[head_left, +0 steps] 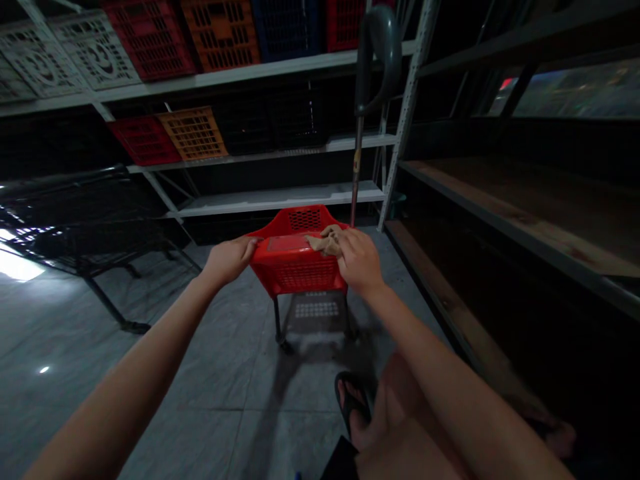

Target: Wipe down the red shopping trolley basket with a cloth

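Cloth (324, 241), tan and crumpled, is bunched up under the fingers of the right hand (359, 259), so that grip is closed on fabric and pressed against the top edge of a small red cart (305, 275), over at its right end. The left hand (231, 259) has its grip clamped on the opposite top corner of the same cart, fingers curled over the rim. So yeah, the cart sits right between the two hands, upright on the gray tiled floor (200, 393), with a flat panel (289, 243) along the near top edge and mesh-style holes in the basket walls. Dark legs run down to small wheels, and there's a darker lower rack (316, 310) underneath.

Just past the right hand, a metal pole stands up with a big gray loop handle (393, 60) on top. Behind the cart is a white metal shelving unit (280, 197) carrying plastic crates: white crates (95, 55) on the upper left, then a red crate, an orange crate (221, 33) and a blue crate (287, 28) further along, plus more red and orange down a level. Off to the left there's a dark cart (75, 227), pretty hard to make out in this light. Right side is all long wooden shelves (530, 213). Below the cart you can see a foot in a black flip-flop (353, 401).
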A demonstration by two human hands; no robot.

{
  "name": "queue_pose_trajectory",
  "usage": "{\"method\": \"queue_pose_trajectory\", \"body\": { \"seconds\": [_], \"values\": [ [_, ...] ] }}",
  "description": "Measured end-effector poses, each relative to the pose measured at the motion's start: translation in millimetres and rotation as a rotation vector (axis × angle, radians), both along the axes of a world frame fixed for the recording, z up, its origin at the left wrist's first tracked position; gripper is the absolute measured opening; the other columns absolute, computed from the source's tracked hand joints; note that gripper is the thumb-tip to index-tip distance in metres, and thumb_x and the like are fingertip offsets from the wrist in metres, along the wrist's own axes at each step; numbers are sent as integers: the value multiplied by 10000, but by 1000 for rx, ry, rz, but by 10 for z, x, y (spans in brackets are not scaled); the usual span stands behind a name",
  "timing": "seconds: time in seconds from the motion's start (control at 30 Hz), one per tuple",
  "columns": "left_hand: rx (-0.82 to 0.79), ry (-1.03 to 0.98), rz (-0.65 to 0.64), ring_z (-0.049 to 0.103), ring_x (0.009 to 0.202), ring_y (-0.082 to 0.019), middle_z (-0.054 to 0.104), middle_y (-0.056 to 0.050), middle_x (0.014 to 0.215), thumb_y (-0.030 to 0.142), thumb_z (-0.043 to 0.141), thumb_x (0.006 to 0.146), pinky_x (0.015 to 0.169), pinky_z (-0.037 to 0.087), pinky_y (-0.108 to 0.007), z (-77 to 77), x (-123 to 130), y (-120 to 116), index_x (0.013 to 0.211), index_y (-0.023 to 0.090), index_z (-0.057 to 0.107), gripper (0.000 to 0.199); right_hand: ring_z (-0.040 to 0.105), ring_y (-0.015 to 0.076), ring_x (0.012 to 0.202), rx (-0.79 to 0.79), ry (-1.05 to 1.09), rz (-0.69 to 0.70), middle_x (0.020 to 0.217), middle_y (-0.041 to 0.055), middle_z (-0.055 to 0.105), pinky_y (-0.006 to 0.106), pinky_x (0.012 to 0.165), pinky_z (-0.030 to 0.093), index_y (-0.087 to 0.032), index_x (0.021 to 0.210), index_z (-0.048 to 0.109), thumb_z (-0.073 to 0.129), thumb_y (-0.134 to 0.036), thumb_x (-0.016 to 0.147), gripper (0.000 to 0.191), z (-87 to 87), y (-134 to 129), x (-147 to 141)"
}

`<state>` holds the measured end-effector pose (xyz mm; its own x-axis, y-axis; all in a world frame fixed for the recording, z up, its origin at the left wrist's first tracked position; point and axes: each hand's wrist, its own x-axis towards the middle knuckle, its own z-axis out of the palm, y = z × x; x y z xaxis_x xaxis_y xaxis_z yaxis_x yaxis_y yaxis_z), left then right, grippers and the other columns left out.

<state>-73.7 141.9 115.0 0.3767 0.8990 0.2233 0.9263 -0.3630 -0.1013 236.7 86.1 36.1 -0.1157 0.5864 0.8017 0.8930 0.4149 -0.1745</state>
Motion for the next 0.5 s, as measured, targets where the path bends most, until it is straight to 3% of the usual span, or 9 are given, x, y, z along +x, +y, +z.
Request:
{"method": "queue_pose_trajectory", "body": {
  "seconds": [0.1,0.27,0.37,0.43,0.5],
  "values": [
    [35,-160,-117,596,1381,-224,596,-66,1536,406,224,1087,1122,480,-371,-47,264,-55,1526,204,538,576,603,322,1250,56,-48,33,1304,188,709,520,1118,485,-102,1222,716,515,-97,886,391,-35,-83,-156],
    [115,-135,-332,571,1402,-229,672,-94,1443,280,325,1075,1251,347,-436,-93,1008,-187,1390,153,651,471,603,312,1286,64,-165,130,1328,178,711,509,1098,514,-142,1260,720,510,-109,930,392,-31,-145,-168],
    [118,-100,-370,715,1157,-247,786,-124,1176,277,328,1077,1121,476,-419,-94,1313,-245,1135,141,764,461,619,292,1265,53,-186,226,1327,170,712,488,1092,528,-157,1271,708,518,-110,930,393,1,-159,30],
    [132,-67,-338,752,968,-268,797,-148,972,320,345,1078,961,550,-403,-107,1399,-284,941,136,790,501,638,284,1230,57,-161,294,1296,166,722,475,1061,547,-158,1258,699,518,-115,927,379,9,-146,216],
    [174,-46,-356,748,926,-283,784,-157,885,333,380,1066,901,554,-397,-130,1421,-322,836,139,790,508,653,281,1202,57,-104,335,1266,161,730,468,1033,558,-158,1255,688,514,-127,928,372,-13,-92,402]
  ]
}}
